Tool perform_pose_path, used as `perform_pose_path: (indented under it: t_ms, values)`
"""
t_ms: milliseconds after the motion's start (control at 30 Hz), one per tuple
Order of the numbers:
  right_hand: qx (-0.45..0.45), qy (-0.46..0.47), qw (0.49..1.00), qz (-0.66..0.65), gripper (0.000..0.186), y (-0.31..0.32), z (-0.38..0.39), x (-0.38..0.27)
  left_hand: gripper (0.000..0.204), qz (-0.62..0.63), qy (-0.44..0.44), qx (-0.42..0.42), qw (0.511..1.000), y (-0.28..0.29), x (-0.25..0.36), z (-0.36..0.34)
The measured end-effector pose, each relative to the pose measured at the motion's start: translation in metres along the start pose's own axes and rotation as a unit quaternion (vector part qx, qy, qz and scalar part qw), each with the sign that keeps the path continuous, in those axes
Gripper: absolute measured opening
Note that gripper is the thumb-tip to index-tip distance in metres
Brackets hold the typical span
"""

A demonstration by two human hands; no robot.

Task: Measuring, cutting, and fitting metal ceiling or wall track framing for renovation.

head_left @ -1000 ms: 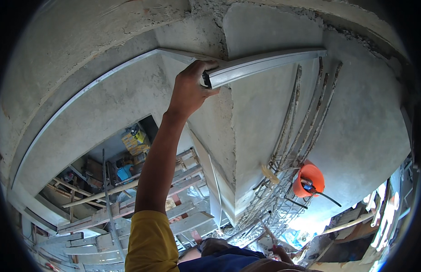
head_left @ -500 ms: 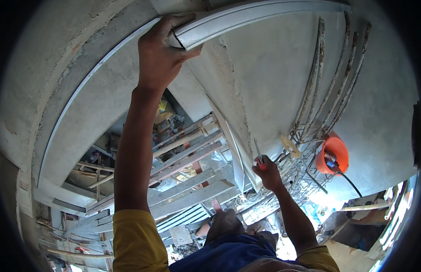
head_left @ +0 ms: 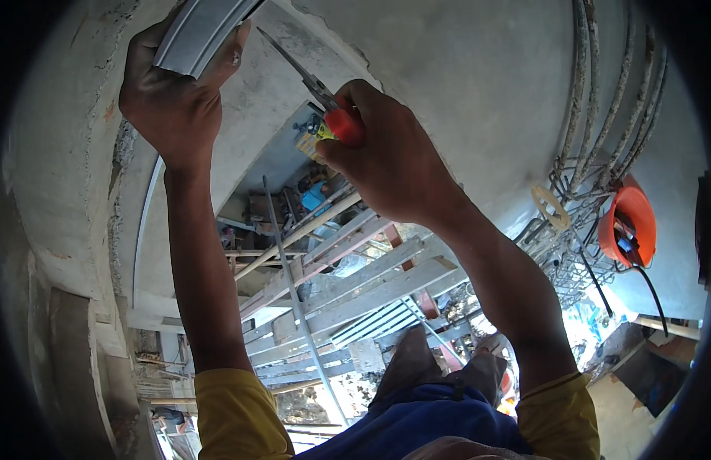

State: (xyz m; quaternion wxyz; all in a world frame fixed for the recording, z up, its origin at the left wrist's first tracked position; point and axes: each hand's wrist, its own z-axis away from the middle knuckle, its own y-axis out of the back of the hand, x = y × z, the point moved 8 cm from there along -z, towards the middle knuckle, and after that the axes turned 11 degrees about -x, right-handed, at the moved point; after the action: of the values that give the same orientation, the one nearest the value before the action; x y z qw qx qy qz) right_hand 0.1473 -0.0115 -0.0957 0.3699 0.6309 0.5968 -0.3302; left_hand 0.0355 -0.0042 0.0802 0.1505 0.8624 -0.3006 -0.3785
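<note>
My left hand [head_left: 175, 115] is raised at the upper left and wrapped round a silver-grey metal channel [head_left: 204, 37], whose cut end faces me. The channel's far part runs out of the picture at the top. In my right hand [head_left: 405, 157] is a pair of red-handled metal snips [head_left: 322, 93]. Their long blades look nearly together and point up and left, with the tip close to the left fingertips and the channel's edge. Whether the tip touches the channel I cannot tell.
Below me, wooden planks [head_left: 371, 287] form a scaffold with gaps down to a cluttered lower level. Bent steel rods [head_left: 578, 84] stand at the right, where an orange bucket [head_left: 645, 222] hangs beside tangled wire. A thin metal strip [head_left: 145, 211] runs along the concrete at left.
My right hand has risen with the snips from low beside the wall to near the channel. My left hand and the channel have shifted left, and the view has turned.
</note>
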Motion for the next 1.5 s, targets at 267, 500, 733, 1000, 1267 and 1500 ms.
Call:
perform_pose_path:
  t_ms: [267,500,733,1000,1267,1500]
  values:
    - [-0.013,0.019,0.999,-0.022,0.026,0.002,-0.009,-0.016,0.03,0.079,-0.04,0.012,0.996,0.002,0.005,0.001]
    - [-0.032,-0.02,0.999,-0.012,0.03,0.006,-0.006,-0.011,0.034,0.083,-0.009,0.028,0.996,0.001,0.012,0.0]
    - [-0.033,-0.008,0.999,-0.023,0.03,0.008,-0.004,-0.016,0.041,0.186,0.006,0.043,0.982,-0.002,0.003,0.002]
    - [-0.044,-0.016,0.999,-0.002,0.027,0.011,0.001,-0.026,0.042,0.166,-0.018,0.038,0.985,-0.003,0.009,0.0]
    - [-0.05,-0.034,0.998,0.008,0.025,0.013,0.004,-0.027,0.045,0.177,-0.021,0.051,0.983,-0.002,0.006,0.002]
    - [-0.058,-0.06,0.996,0.024,0.027,0.015,0.005,-0.023,0.039,0.18,-0.025,0.054,0.982,-0.003,0.011,-0.001]
